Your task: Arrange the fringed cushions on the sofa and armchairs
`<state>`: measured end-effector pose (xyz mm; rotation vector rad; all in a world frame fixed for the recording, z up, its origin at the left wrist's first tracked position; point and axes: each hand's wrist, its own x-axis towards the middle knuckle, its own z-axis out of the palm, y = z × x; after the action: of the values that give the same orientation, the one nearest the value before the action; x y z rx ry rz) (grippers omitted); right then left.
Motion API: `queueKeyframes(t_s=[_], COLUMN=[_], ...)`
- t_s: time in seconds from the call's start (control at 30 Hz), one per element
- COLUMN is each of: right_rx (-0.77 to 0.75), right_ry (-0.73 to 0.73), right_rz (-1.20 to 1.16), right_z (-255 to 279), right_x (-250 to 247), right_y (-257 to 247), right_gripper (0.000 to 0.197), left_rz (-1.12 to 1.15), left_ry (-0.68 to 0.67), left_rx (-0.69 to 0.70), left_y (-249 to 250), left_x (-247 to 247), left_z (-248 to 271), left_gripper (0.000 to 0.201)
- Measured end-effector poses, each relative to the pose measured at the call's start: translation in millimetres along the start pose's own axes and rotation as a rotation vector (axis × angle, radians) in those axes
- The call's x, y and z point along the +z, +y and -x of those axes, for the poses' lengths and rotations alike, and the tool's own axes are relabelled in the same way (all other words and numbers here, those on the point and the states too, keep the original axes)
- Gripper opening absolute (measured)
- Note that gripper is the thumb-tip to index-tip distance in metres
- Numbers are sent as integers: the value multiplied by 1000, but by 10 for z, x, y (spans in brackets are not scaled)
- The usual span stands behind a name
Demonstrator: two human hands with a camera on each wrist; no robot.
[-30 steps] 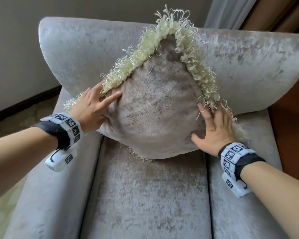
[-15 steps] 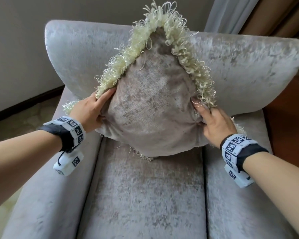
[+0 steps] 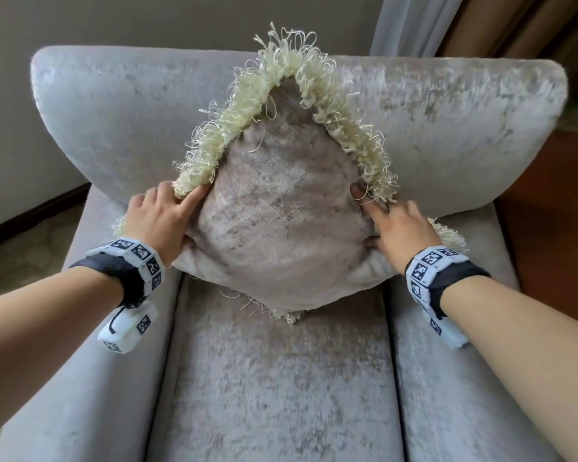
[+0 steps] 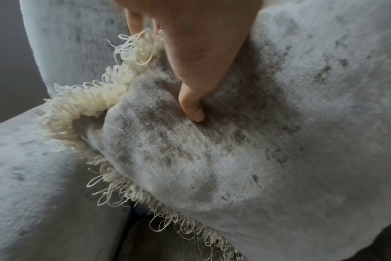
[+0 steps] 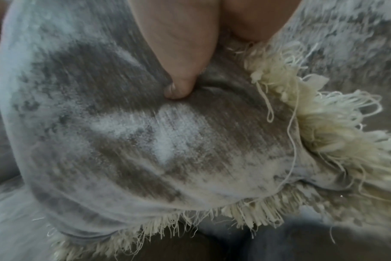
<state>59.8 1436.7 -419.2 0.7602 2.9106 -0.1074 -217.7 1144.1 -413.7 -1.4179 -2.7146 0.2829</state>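
the fringed cushion [image 3: 281, 211] stands on one corner against the armchair [image 3: 114, 105] back, left hand [image 3: 162, 216] and right hand [image 3: 394, 225] each clamped on a side corner. let go unevenly and it would likely topple onto the seat. soft mottled velvet, looped cream fringe, diamond shape.

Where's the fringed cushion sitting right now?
In the head view the fringed cushion stands on one corner, mid-armchair, leaning on the backrest, with the left hand and right hand gripping its side corners.
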Motion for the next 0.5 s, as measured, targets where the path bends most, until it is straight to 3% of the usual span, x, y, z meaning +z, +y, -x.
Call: queueKeyframes(t_s=[0.17,0.33,0.4,0.5], right_rx=[82,150,170,162], right_ry=[62,-107,-120,-20], right_rz=[141,221,155,-2], right_z=[3,212,326,544], right_x=[-23,-451,-708,-1121], right_y=[-61,-256,-376,-470], right_gripper=[107,100,88,75], left_rz=[-122,-97,-15,240], left_ry=[-87,-270,-305,-255], left_rx=[-59,-95,-121,-134], left_y=[88,177,194,140], left_x=[-89,-525,-827,-1345], left_z=[-44,80,115,180], left_gripper=[112,95,86,63])
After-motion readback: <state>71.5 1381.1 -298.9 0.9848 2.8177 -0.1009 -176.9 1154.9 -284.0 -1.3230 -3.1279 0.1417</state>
